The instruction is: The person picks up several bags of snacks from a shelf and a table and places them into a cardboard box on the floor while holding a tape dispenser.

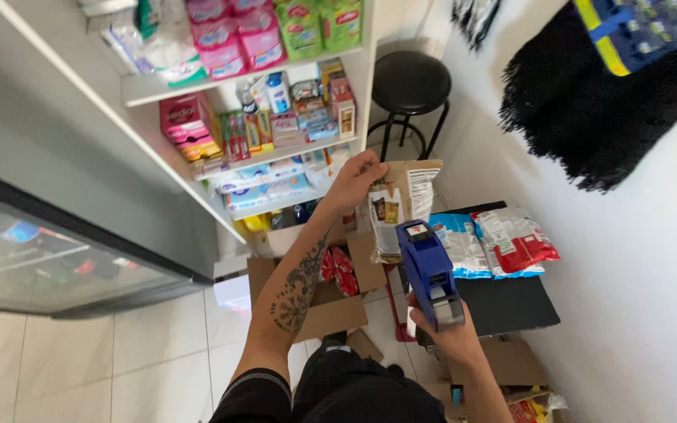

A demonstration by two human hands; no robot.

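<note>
Overhead: left hand (352, 182) fingers grip brown packet (401, 205) — right hand (450, 335) fingers clasp blue label gun (429, 270).

A small shop. White shelves (276, 153) carry packaged goods, a glass-fronted cooler (41, 251) stands beside them. A blue price-label gun (430, 270) is in use.

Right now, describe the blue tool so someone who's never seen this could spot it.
Find the black table by the white wall. Just left of it, the right hand holds a blue labelling gun; unlike the flat packets nearby, it's chunky hard plastic.
</note>
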